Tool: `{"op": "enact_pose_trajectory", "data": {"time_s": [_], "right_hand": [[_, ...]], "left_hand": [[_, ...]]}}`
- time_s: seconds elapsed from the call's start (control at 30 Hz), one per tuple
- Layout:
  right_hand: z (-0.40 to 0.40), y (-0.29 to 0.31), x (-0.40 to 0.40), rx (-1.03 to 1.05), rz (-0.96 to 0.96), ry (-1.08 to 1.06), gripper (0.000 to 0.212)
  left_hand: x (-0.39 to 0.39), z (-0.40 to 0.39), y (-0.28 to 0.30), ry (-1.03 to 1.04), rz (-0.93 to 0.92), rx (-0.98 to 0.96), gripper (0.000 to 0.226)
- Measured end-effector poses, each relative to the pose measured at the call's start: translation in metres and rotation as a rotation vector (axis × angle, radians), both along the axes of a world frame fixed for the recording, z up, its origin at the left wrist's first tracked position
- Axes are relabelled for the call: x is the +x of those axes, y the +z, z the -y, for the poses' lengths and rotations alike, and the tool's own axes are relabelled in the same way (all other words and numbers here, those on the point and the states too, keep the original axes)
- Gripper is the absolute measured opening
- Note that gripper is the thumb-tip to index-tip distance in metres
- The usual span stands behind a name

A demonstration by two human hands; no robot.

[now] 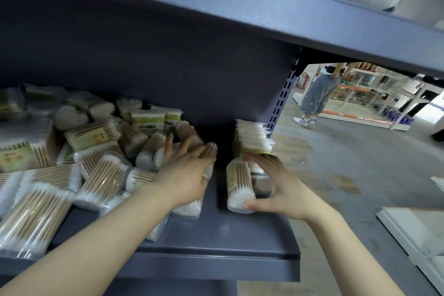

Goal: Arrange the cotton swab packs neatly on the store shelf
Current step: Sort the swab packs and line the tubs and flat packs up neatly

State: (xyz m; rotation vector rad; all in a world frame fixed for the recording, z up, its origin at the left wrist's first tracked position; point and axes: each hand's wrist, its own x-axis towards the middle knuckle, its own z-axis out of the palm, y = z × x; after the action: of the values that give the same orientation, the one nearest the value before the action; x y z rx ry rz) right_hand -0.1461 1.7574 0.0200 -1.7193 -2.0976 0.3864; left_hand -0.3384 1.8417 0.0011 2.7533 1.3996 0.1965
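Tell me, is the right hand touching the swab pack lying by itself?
Touching. The head view shows the right hand gripping the swab pack, thumb and fingertips on it.

Shelf (216, 230): painted metal, dark grey, smooth, semi-matt with soft reflections near its front edge. Cotton swab packs (105, 175): clear glossy plastic film, crinkled; contents wooden sticks with white cotton tips. Floor (348, 151): grey, patchy sheen.

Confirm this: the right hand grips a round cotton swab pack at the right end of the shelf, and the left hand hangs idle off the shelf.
Not quite. The head view shows the left hand resting flat on the jumbled pile of packs, not hanging idle. The rest holds: the right hand grips a round cotton swab pack at the right end of the shelf.
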Motion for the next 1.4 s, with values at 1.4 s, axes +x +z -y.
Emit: {"op": "enact_pose_trajectory", "data": {"time_s": [1.4], "right_hand": [[0.007,-0.031,0.038,-0.22,0.211,-0.029,0.078]], "left_hand": [[0.032,0.014,-0.009,-0.203,0.182,0.104,0.074]]}}
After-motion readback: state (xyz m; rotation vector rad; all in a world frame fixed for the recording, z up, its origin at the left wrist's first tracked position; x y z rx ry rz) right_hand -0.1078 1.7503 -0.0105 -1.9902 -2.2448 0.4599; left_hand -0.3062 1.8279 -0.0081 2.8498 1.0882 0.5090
